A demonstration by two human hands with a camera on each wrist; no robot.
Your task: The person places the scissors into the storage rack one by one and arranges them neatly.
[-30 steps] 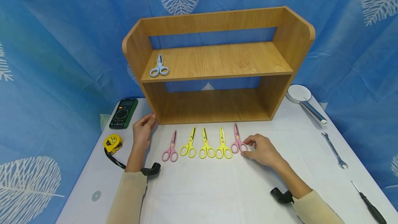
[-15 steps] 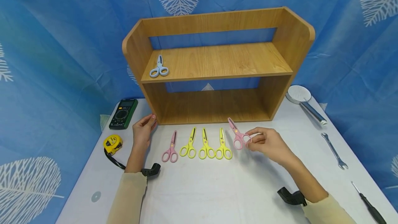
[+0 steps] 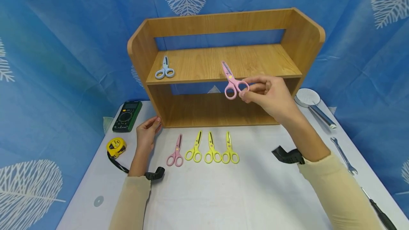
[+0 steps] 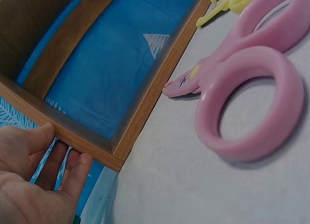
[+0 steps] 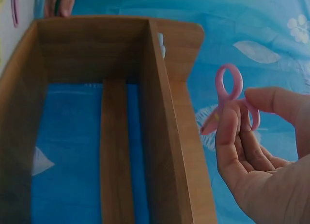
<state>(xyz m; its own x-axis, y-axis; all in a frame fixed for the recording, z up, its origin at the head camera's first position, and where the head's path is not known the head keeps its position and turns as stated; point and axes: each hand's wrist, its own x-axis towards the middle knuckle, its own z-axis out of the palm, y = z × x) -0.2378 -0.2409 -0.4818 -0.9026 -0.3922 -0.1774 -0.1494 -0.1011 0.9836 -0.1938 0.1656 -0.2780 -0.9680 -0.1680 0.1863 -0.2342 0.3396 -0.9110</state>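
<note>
The right hand [image 3: 267, 94] pinches pink scissors [image 3: 231, 78] by one loop, raised before the shelf [image 3: 198, 65]. The left hand [image 3: 147, 135], fingers relaxed, touches the shelf's side near its lower corner.

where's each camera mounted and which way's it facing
Head: worn on the head, facing forward and down at the wooden bookshelf; left hand, right hand and sleeves show.
Left wrist: worn there, facing unheld pink scissors and the left hand at the bookshelf's edge.
Right wrist: worn there, facing the right hand and held pink scissors; left hand shows partly.
Head and right wrist share the held pink scissors.
</note>
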